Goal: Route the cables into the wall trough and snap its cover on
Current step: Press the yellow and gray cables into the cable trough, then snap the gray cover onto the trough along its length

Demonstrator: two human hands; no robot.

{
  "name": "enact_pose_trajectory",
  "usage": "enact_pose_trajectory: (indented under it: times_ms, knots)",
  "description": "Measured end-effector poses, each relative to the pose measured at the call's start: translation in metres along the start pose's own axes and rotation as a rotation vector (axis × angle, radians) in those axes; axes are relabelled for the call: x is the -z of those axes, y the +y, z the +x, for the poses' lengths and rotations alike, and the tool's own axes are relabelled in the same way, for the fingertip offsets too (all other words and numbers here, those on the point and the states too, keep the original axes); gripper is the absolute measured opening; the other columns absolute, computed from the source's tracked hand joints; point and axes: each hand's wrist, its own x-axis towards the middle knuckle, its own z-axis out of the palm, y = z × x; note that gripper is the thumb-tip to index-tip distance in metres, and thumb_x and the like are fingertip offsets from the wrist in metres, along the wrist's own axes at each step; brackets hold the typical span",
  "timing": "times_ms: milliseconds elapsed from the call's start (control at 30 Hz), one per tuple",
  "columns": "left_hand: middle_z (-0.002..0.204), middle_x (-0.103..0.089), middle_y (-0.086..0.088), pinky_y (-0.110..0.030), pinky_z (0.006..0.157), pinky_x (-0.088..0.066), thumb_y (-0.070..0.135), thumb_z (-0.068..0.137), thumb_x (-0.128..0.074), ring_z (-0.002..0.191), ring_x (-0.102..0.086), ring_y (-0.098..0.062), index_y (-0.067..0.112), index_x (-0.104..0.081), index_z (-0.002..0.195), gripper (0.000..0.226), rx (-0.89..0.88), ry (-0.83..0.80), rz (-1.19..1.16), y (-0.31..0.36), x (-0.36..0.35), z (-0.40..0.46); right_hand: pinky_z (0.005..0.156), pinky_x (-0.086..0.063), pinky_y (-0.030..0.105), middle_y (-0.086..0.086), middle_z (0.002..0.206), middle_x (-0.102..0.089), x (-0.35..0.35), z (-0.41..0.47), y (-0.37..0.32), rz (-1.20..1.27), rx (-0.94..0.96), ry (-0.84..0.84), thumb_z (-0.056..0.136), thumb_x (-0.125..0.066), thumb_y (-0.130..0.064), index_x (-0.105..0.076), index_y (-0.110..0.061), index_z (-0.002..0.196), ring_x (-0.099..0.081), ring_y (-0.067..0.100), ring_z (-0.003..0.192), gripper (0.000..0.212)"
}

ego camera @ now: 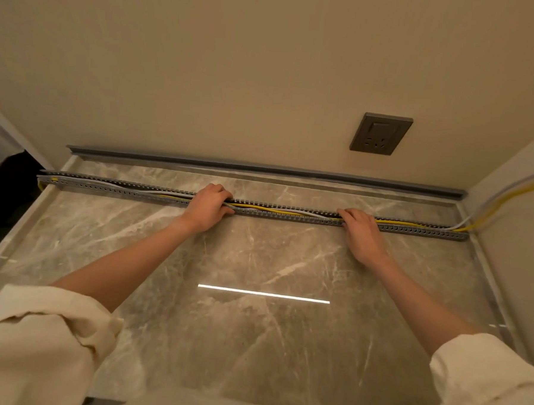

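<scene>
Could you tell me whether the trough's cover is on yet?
Off: the cover lies against the wall, while the trough shows its cables open.

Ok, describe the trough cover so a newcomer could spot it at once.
Start at the grey wall socket and drop to where wall meets marble counter. The cover is the long plain grey strip lying there, smooth and empty, unlike the slotted trough nearer, which holds cables.

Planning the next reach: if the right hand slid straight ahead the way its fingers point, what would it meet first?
The right hand is already on the slotted trough. Beyond it lies bare marble top, then probably the grey cover strip along the wall; depth is unclear.
</scene>
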Motion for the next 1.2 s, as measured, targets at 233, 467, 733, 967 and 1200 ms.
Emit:
enact_pose_trajectory:
  times_ms: [233, 467, 733, 967, 1200]
  knots:
    - [0.107, -0.063, -0.017, -0.042, 0.087, -0.046, 0.025, 0.084, -0.067, 0.102, -0.054, -0.032, 0.003, -0.063, 0.112, 0.035, -0.024, 0.005, 0.011, 0.005, -0.002, -0.013, 0.102, -0.035, 0.042, 0.013, 0.123, -0.057, 0.003, -0.014, -0.001, 0.024, 0.033, 0.044, 0.096, -0.047, -0.016, -0.050, -0.007, 0.131, -0.049, 0.030, 0.117, 0.036]
    - [0.118, -0.062, -0.015, -0.042, 0.094, -0.045, 0.043, 0.086, -0.061, 0.112, -0.054, -0.031, 0.007, -0.058, 0.120, 0.050, -0.107, -0.011, -0.006, 0.023, 0.011, 0.011, 0.105, -0.035, 0.041, 0.013, 0.128, -0.055, 0.012, -0.009, 0.006, 0.061, 0.071, -0.004, 0.097, -0.047, -0.023, -0.048, -0.008, 0.132, -0.048, 0.028, 0.121, 0.039]
    - [0.129, -0.054, -0.015, -0.042, 0.099, -0.044, 0.026, 0.094, -0.051, 0.117, -0.051, -0.031, 0.007, -0.045, 0.131, 0.042, -0.276, 0.119, 0.167, 0.082, 0.012, 0.083, 0.105, -0.037, 0.043, 0.016, 0.130, -0.053, 0.025, 0.002, 0.029, 0.098, -0.028, 0.038, 0.096, -0.048, -0.019, -0.046, -0.005, 0.133, -0.046, 0.030, 0.122, 0.040]
    - [0.102, -0.064, -0.014, -0.042, 0.089, -0.044, 0.023, 0.088, -0.057, 0.097, -0.057, -0.032, 0.007, -0.059, 0.100, 0.019, -0.213, 0.138, 0.339, 0.099, -0.013, 0.109, 0.105, -0.038, 0.044, 0.019, 0.132, -0.047, 0.039, 0.012, 0.051, 0.099, -0.112, 0.051, 0.091, -0.052, -0.009, -0.041, -0.003, 0.135, -0.042, 0.033, 0.125, 0.046]
    - [0.104, -0.061, -0.016, -0.042, 0.084, -0.047, 0.003, 0.079, -0.062, 0.098, -0.054, -0.032, 0.005, -0.056, 0.099, 0.021, -0.153, 0.114, 0.356, 0.099, -0.022, 0.112, 0.105, -0.036, 0.044, 0.021, 0.134, -0.044, 0.046, 0.019, 0.063, 0.091, -0.152, 0.053, 0.089, -0.053, -0.006, -0.039, -0.003, 0.137, -0.040, 0.035, 0.126, 0.050]
